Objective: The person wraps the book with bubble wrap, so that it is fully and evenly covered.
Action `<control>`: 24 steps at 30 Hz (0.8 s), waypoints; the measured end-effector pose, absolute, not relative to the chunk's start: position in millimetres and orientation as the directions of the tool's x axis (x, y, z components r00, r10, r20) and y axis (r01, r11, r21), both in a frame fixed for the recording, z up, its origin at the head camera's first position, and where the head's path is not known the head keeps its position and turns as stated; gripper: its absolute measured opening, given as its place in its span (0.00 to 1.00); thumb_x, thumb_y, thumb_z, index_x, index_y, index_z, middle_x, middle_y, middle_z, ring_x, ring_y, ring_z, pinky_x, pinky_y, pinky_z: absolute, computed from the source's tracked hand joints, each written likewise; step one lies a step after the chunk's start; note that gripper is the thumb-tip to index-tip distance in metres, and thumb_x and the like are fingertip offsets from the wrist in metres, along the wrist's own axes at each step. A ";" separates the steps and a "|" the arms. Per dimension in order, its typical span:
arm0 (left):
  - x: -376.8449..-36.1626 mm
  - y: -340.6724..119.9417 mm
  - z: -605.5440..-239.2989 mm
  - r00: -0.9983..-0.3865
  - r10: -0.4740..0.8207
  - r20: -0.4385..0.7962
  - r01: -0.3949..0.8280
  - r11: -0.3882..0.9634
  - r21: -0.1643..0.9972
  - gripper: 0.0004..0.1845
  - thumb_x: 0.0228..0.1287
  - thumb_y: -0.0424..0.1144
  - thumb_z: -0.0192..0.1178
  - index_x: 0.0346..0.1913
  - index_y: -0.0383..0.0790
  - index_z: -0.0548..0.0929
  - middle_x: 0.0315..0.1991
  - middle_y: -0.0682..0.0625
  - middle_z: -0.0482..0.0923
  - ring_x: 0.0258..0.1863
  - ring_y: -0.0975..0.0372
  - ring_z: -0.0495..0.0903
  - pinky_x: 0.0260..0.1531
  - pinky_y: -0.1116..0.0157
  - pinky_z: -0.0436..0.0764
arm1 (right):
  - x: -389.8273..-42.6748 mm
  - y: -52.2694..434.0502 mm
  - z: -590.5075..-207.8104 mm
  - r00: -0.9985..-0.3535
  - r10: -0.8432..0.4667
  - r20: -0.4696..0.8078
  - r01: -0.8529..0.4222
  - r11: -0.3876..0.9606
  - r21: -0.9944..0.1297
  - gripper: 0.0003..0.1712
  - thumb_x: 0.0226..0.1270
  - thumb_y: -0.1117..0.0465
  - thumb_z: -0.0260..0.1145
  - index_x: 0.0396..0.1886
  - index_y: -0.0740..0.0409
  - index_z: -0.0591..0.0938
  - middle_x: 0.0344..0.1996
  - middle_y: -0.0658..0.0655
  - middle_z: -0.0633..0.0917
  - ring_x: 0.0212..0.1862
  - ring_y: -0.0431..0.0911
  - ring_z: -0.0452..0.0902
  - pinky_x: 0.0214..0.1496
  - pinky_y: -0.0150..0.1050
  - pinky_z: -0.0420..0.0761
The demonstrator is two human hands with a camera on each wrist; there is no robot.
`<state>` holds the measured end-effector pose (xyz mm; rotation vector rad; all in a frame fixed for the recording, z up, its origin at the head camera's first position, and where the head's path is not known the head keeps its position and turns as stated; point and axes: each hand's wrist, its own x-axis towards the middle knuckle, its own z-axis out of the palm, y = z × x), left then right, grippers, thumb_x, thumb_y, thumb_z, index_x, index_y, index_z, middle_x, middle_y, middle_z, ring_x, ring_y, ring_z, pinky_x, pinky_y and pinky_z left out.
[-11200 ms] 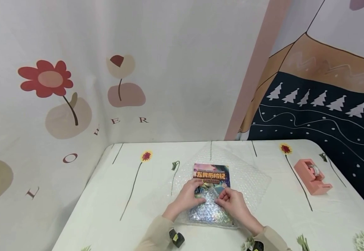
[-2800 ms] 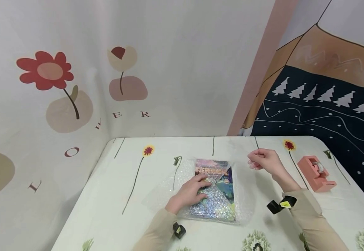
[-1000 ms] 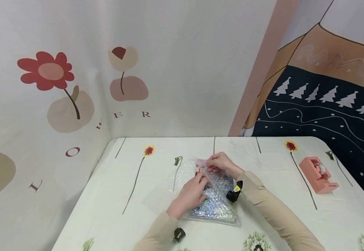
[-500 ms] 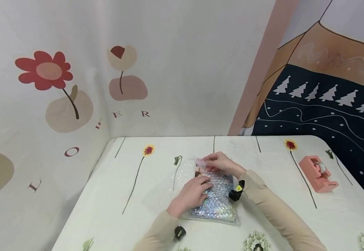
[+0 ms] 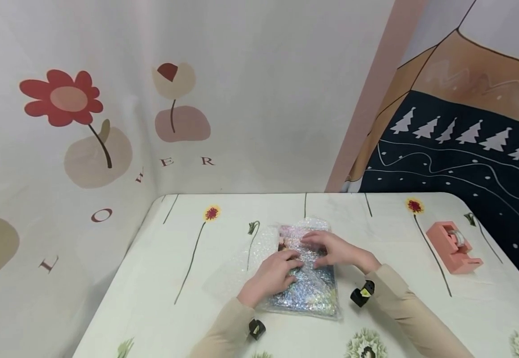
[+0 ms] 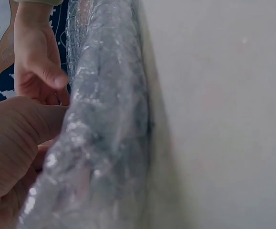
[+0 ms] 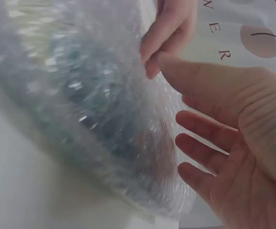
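Observation:
A book (image 5: 283,244) with a colourful cover lies flat on the table, with bubble wrap (image 5: 310,298) folded over most of it. My left hand (image 5: 269,276) rests on the wrap at the book's left-middle, fingers slightly bent. On the upper right side, my right hand (image 5: 334,248) lies over the wrap with fingers spread and relaxed. In the right wrist view, the right hand (image 7: 238,129) has its fingers apart beside the bubble wrap (image 7: 95,95). The left wrist view shows the left thumb (image 6: 47,119) against the edge of the wrapped book.
A loose, see-through flap of bubble wrap (image 5: 230,276) spreads on the table left of the book. To the right stands a pink tape dispenser (image 5: 454,251) with a roll of clear tape. The table (image 5: 161,298) has a flower-printed white cover and meets a curtain behind.
From out at the right, my right hand has brought the wrap's right side across the book, then let go and slid back rightward. My left hand has stayed on the book.

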<state>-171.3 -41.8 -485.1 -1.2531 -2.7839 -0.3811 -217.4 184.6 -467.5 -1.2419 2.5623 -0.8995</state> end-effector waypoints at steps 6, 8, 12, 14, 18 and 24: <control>-171.7 -42.0 -484.6 -0.670 0.725 0.161 0.741 0.638 0.209 0.19 0.57 0.41 0.66 0.53 0.43 0.82 0.57 0.48 0.74 0.58 0.58 0.71 0.59 0.64 0.68 | -210.5 188.2 -469.7 -0.620 -0.776 0.116 -0.698 0.477 -0.534 0.45 0.45 0.55 0.77 0.60 0.74 0.70 0.60 0.72 0.69 0.61 0.66 0.63 0.59 0.58 0.68; -171.6 -41.9 -484.8 -0.671 0.724 0.158 0.739 0.638 0.215 0.19 0.57 0.41 0.65 0.53 0.43 0.82 0.57 0.48 0.74 0.58 0.58 0.71 0.59 0.64 0.68 | -209.4 188.2 -470.5 -0.622 -0.775 0.113 -0.698 0.483 -0.530 0.48 0.43 0.54 0.78 0.61 0.75 0.68 0.61 0.72 0.68 0.62 0.66 0.62 0.59 0.58 0.67; -171.3 -41.7 -485.0 -0.672 0.724 0.155 0.738 0.640 0.214 0.19 0.57 0.41 0.65 0.53 0.43 0.82 0.57 0.48 0.74 0.58 0.58 0.71 0.60 0.64 0.68 | -208.3 188.1 -473.1 -0.629 -0.771 0.103 -0.704 0.507 -0.497 0.52 0.41 0.51 0.78 0.62 0.75 0.66 0.62 0.73 0.67 0.63 0.66 0.61 0.60 0.58 0.66; -171.2 -41.7 -485.1 -0.672 0.724 0.155 0.738 0.641 0.209 0.19 0.57 0.41 0.65 0.53 0.43 0.82 0.57 0.48 0.74 0.58 0.58 0.71 0.60 0.64 0.68 | -208.1 187.7 -474.6 -0.629 -0.770 0.105 -0.712 0.517 -0.474 0.54 0.40 0.50 0.78 0.63 0.75 0.66 0.62 0.72 0.67 0.63 0.66 0.61 0.60 0.58 0.66; -171.3 -41.7 -485.7 -0.672 0.722 0.164 0.739 0.641 0.209 0.20 0.56 0.41 0.66 0.53 0.43 0.82 0.57 0.48 0.74 0.58 0.58 0.71 0.60 0.64 0.68 | -206.8 186.6 -475.4 -0.624 -0.772 0.121 -0.733 0.525 -0.432 0.55 0.39 0.48 0.78 0.62 0.75 0.66 0.61 0.72 0.68 0.62 0.66 0.62 0.59 0.58 0.67; -167.5 -52.3 -486.3 -0.701 0.683 0.203 0.707 0.628 0.325 0.20 0.58 0.38 0.64 0.54 0.38 0.80 0.57 0.44 0.74 0.57 0.54 0.72 0.59 0.60 0.69 | -203.6 185.0 -472.1 -0.640 -0.762 0.101 -0.715 0.543 -0.440 0.54 0.41 0.49 0.78 0.63 0.75 0.66 0.62 0.72 0.67 0.63 0.65 0.61 0.60 0.58 0.66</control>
